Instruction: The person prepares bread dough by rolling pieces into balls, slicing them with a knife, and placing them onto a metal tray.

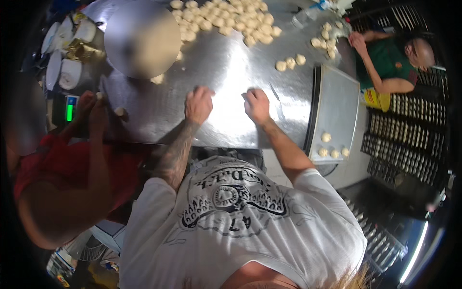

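Observation:
My left hand (pixel 198 104) rests low over the steel table (pixel 226 127), its fingers curled under. A short way to its right, my right hand (pixel 256 103) is also closed, knuckles up. Anything under the fingers of either hand is hidden. A thin flat blade-like tool (pixel 277 100) lies just right of my right hand, apart from it. Beyond both hands spreads a big pile of dough balls (pixel 226 18). Three more dough balls (pixel 290 62) sit in a row toward the far right.
On the right stands a metal tray (pixel 337 106) with several dough balls (pixel 326 137). A co-worker in green (pixel 387 67) is near another dough group (pixel 327 41). At left, a person in red (pixel 53 164) works beside a green-lit scale (pixel 70 110). A blurred round disc (pixel 142 38) blocks the far left.

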Motion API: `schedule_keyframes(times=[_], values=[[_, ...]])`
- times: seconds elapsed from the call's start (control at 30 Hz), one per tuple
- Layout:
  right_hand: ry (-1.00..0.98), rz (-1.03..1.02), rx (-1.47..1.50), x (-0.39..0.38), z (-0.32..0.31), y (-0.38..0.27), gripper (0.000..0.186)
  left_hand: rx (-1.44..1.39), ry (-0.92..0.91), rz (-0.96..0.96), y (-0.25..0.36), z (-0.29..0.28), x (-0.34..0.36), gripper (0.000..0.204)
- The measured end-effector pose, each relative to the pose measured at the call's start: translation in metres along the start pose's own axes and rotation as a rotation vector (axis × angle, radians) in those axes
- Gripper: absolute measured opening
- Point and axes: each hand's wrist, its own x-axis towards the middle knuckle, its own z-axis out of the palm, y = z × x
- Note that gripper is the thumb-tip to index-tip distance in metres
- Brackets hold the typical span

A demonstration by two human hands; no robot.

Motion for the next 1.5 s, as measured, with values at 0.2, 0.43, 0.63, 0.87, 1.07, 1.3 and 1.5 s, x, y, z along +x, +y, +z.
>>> schedule_keyframes(times=[0.2,0.43,0.63,0.87,1.07,1.3,1.5], values=[[0.348,0.529,0.655,0.014,0.024,-0.054,0.036,-0.035,0.116,-0.287,0.042,0.02,0.001,0.023],[-0.104,0.63,-0.053,-0.058,-0.079,0.056,0.049,-0.252,0.245,-0.221,0.056,-0.004,-0.025,0.027],[-0.258,0.522,0.341,-0.068,-0.091,0.039,0.035,-0.17,-0.17,-0.201,0.114,0.048,-0.018,0.059],[-0.109,0.317,0.302,-0.058,-0.101,-0.045,0.04,-0.2,-0.13,-0.201,0.119,0.046,-0.031,0.052],[-0.24,0.312,0.143,-0.082,-0.1,-0.046,0.041,-0.165,-0.124,-0.211,0.111,0.059,-0.032,0.05],[-0.123,0.356,0.13,-0.049,-0.087,-0.06,0.043,-0.265,-0.245,-0.277,0.122,0.049,-0.023,0.038],[-0.264,0.353,0.048,-0.097,-0.113,-0.051,0.047,-0.255,-0.073,-0.197,0.116,0.054,-0.027,0.035]])
